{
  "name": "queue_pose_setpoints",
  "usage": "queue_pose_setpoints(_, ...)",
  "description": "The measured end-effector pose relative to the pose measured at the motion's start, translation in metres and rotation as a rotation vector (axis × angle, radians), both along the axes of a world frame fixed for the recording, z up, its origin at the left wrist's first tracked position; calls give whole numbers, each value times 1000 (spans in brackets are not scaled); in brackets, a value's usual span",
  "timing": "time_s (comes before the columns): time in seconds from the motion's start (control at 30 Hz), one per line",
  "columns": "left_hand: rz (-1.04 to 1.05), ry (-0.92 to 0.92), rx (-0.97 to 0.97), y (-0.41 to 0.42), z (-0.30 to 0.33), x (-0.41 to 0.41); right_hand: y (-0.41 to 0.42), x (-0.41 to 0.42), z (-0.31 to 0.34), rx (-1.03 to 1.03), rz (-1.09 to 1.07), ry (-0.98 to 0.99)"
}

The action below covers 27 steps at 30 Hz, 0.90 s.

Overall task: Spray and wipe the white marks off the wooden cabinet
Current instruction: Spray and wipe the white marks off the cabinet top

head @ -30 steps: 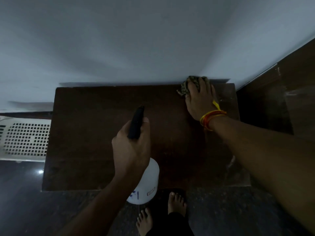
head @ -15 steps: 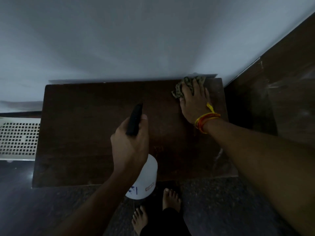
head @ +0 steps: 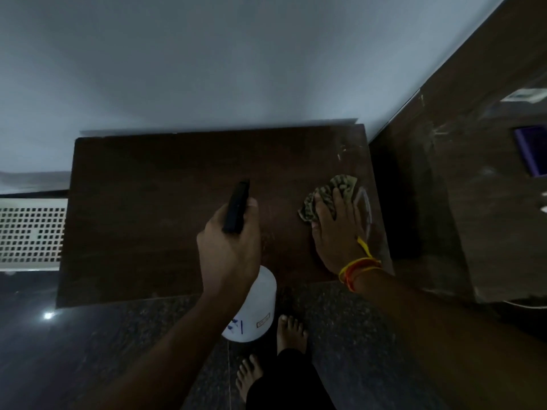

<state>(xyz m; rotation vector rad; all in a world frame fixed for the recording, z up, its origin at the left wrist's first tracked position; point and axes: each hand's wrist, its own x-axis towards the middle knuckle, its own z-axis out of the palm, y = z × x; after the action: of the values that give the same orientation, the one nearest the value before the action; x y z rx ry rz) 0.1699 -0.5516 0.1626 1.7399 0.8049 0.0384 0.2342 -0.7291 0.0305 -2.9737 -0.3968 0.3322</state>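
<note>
The dark wooden cabinet top (head: 142, 208) fills the middle of the view, against a white wall. My left hand (head: 229, 250) grips a white spray bottle (head: 254, 309) by its black trigger head, held over the cabinet's front edge. My right hand (head: 334, 232) presses a green patterned cloth (head: 322, 193) flat on the right part of the top. Faint white marks (head: 365, 208) show beside the cloth near the right edge, and a few more (head: 340, 152) toward the back right corner.
A taller brown wooden panel (head: 461, 161) stands right of the cabinet. A white perforated grille (head: 29, 232) is at the left. Dark speckled floor (head: 118, 335) lies in front, with my bare feet (head: 290, 332) on it.
My right hand has dragged the cloth from the back right corner toward the front along the right side. The left hand keeps the bottle in about the same place.
</note>
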Motion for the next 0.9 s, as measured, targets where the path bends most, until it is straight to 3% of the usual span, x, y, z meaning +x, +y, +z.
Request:
queue_pose_setpoints(0.23, -36, -4, 13, 5, 0, -28, 15, -42, 1, 24, -76, -5)
queue_pose_setpoints(0.47, -57, -27, 72, -6, -4, -38, 59, -84, 0, 48, 38, 6)
queue_pose_setpoints(0.63, -87, -19, 65, -26, -7, -39, 39, -80, -2, 69, 140, 0)
queue_pose_setpoints(0.9, -82, -35, 81, -44, -8, -39, 0, -78, -1, 30, 67, 20)
